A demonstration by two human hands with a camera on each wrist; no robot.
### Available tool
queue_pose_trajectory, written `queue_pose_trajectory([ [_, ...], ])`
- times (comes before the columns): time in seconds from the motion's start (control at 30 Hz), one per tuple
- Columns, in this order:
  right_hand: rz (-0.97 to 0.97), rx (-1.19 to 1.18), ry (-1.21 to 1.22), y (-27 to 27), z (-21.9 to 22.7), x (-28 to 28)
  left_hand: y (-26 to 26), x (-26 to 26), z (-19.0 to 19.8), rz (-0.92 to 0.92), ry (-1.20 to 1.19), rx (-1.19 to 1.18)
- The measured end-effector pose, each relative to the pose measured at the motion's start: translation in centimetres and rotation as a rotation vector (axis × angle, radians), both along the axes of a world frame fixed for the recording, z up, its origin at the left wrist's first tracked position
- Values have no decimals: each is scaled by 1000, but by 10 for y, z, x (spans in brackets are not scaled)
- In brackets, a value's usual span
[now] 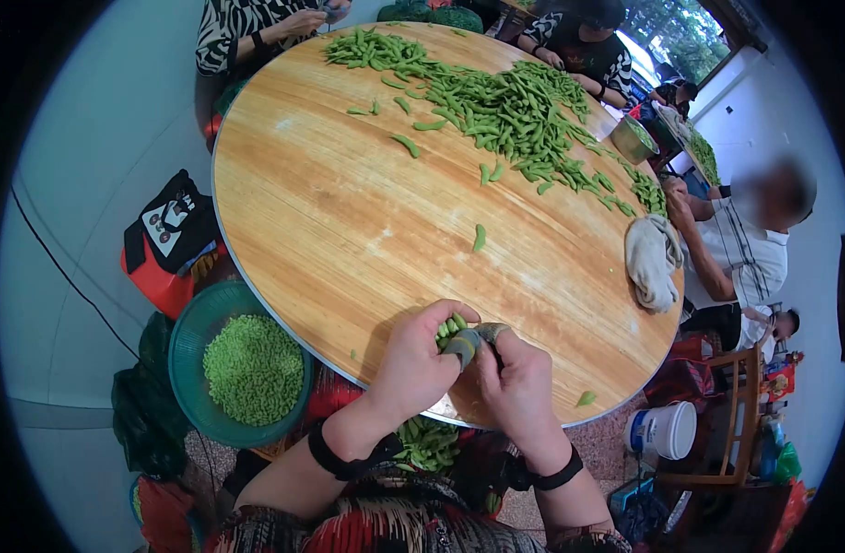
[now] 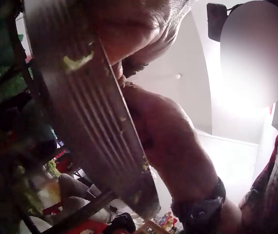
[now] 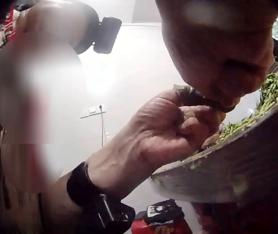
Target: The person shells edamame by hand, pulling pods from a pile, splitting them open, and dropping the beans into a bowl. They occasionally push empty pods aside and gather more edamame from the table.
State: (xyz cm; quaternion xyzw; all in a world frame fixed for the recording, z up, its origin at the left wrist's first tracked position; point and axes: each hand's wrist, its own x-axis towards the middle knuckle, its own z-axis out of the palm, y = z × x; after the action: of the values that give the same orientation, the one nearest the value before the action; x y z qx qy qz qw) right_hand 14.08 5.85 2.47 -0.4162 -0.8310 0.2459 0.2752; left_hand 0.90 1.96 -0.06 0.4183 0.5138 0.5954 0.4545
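Round wooden table (image 1: 349, 230), both hands (image 1: 469, 364) at its near edge, bare wood beyond.

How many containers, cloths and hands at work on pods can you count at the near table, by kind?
Basin of shelled beans: 1
Metal bowl: 1
White bucket: 1
Cloth: 1
Hands on pods: 2, left hand and right hand
Total: 6

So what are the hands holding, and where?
The left hand grips a few pods by their lower ends; the right hand pinches them from beside.
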Motion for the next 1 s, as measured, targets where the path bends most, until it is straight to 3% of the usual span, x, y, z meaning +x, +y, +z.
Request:
queue_pose_trajectory([
  [0.07,13,18,-13,0,-1,3,0,2,1,16,41,11],
  [0.13,27,35,-26,-2,0,6,0,2,10,25,339,15],
  [0.17,29,114,-53,-4,2,7,1,3,7,29,341,12],
  [0.23,41,199,-68,-5,2,9,7,5,-3,-107,-234,-201],
  [0.27,42,242,-113,-5,2,10,6,8,-3,-101,-227,-196],
  [0.33,39,290,-149,-4,3,13,6,18,-1,-44,-545,-200],
  [0.43,48,265,-132,-6,2,19,5,26,-5,-14,-440,-104],
  [0.47,33,176,-42,-4,0,21,7,28,-8,-7,-436,-103],
  [0.53,19,87,49,2,-6,27,13,32,-12,50,-18,-8],
  [0.57,17,-92,141,8,-11,31,15,34,-10,49,-12,-6],
  [0.63,4,-379,352,15,-18,36,17,36,-4,4,-106,-116],
  [0.67,2,-375,361,16,-16,38,18,37,-3,-1,-98,-113],
  [0.73,-58,-666,452,20,-11,41,19,36,-1,-76,-558,-198],
  [0.87,-89,-482,411,22,-11,50,17,30,2,-89,-723,-141],
  [0.93,96,-215,227,16,-1,51,11,31,2,-149,-704,-164],
  [1.0,115,-142,137,12,6,52,9,29,-4,-177,-704,-128],
])
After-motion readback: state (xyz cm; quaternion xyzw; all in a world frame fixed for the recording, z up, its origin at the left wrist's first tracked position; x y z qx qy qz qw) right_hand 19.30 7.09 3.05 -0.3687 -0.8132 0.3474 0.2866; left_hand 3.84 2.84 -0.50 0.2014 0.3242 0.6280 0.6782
